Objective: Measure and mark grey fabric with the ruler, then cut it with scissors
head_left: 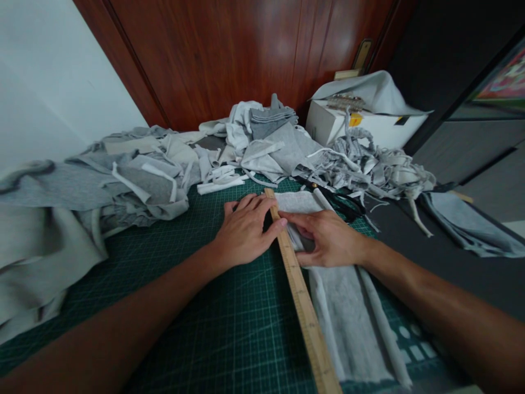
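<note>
A long wooden ruler (301, 293) runs from the near edge up along the left side of a folded strip of grey cloth (348, 317). My left hand (248, 230) is at the ruler's far end, with thumb and forefinger closed on it. My right hand (330, 235) rests on the cloth, its thumb and forefinger spread apart and their tips at the ruler's right edge. Part of the cloth is hidden under this hand. Both lie on a green cutting mat (197, 317) with a fine grid. Black-handled scissors (342, 202) lie just past the cloth, partly covered.
Heaped grey cloth (143, 169) fills the left side, with more folded pieces (274, 123) at the back. Tangled fabric strips (369, 164) lie before a white box (369, 126). Folded grey cloth (467, 221) sits at right. A wooden door (229, 54) stands behind.
</note>
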A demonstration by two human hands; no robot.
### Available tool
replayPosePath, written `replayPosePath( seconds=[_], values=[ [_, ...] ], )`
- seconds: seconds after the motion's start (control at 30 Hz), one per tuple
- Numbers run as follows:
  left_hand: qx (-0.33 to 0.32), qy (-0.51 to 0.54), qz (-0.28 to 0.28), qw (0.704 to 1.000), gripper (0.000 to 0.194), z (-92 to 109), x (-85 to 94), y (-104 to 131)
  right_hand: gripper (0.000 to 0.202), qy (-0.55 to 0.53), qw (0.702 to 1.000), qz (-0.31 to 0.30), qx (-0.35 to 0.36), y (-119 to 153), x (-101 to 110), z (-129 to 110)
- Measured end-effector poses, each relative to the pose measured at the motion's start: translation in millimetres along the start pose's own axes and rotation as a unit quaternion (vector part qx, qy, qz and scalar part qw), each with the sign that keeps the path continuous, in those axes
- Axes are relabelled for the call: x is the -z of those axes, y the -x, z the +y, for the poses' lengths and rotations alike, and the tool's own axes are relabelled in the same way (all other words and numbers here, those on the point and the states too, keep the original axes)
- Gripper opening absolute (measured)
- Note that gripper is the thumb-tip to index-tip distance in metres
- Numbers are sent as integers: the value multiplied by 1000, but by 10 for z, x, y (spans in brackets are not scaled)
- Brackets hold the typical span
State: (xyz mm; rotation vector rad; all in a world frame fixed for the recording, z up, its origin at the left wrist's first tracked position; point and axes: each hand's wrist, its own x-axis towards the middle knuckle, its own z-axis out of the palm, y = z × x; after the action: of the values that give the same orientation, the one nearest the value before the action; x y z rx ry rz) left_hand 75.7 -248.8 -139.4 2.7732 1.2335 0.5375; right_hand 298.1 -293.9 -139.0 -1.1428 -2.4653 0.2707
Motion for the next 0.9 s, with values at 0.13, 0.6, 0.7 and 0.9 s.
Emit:
replayPosePath(
  seconds=[0.13,0.6,0.7,0.9],
  values=[
    [12,28,-26,999,36,-23,39,-13,68,-65,997,2,27,41,9,94],
    [-19,6,-20,1000,59,100,335,101,42,-32,997,13,67,17,-44,85],
    [-158,52,-112,980,80,327,604,468,47,-9,999,13,36,14,-50,84],
    [-225,66,-133,963,51,611,723,1114,60,8,1000,11,4,6,-62,84]
  ],
)
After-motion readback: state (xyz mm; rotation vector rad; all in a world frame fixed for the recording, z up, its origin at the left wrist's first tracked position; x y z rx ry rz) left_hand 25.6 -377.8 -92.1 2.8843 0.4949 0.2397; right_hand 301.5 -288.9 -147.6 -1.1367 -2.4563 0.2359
